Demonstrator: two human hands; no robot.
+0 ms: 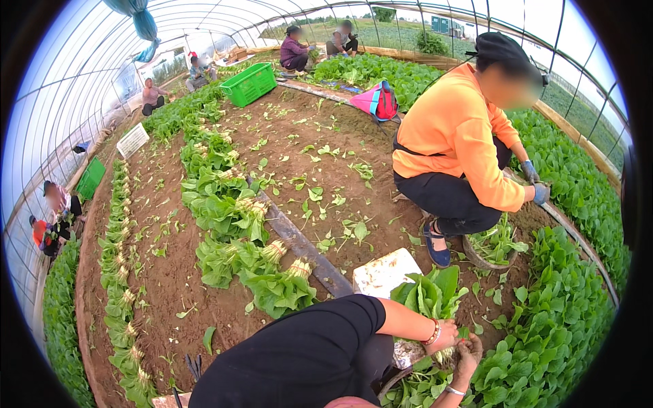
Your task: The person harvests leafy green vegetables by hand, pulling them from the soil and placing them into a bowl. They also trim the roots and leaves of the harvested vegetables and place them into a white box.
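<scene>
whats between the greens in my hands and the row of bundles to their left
In the head view: a white block by the held greens, then a long dark strip beside the row of bundles.

The held leafy vegetable bunch point(430, 296) is bright green, the larger rectangular plastic crate point(253, 87) green, the loose long-sleeved cloth sweatshirt point(445, 139) plain orange.

- Veg. greenhouse point(68, 81), int.
- Ribbed film roof point(204, 20): above rear green crate point(248, 84).
- Leafy crop bed point(374, 71): R of crate.
- Bare soil point(286, 149): nearer than crate.
</scene>
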